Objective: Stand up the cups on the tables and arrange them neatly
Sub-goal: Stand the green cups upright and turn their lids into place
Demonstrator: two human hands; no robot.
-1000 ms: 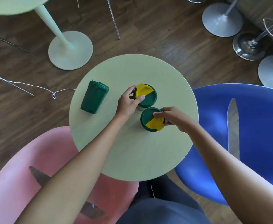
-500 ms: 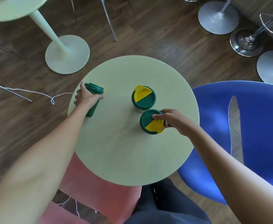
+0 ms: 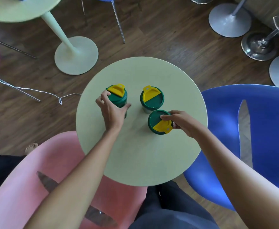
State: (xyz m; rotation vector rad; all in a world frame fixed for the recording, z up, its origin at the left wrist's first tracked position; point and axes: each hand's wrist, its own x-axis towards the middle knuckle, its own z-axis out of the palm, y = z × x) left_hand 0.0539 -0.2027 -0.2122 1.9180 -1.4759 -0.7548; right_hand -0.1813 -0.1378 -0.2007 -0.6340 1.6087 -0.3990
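Three cups, two hands on them. The left hand (image 3: 111, 111) is wrapped around the side of the left cup (image 3: 118, 99), fingers behind, thumb in front, grasping it near the table's left edge. A moment ago that cup lay on its side out there; now it stands, or very nearly, with its yellow flap (image 3: 116, 90) pointing away from the person. That was the last toppled one on this table, so the standing-up part here looks done, and what remains is tidying the spacing.

The right hand (image 3: 181, 122) pinches the rim of the near cup (image 3: 159, 122), fingertips on the green lid, holding it where it was half a second ago, toward the right edge. Just beyond it, almost touching, the middle cup (image 3: 152, 98) stands free near the centre of the round table (image 3: 135, 162).

No brand, label or lettering can be read on any lid or wall.
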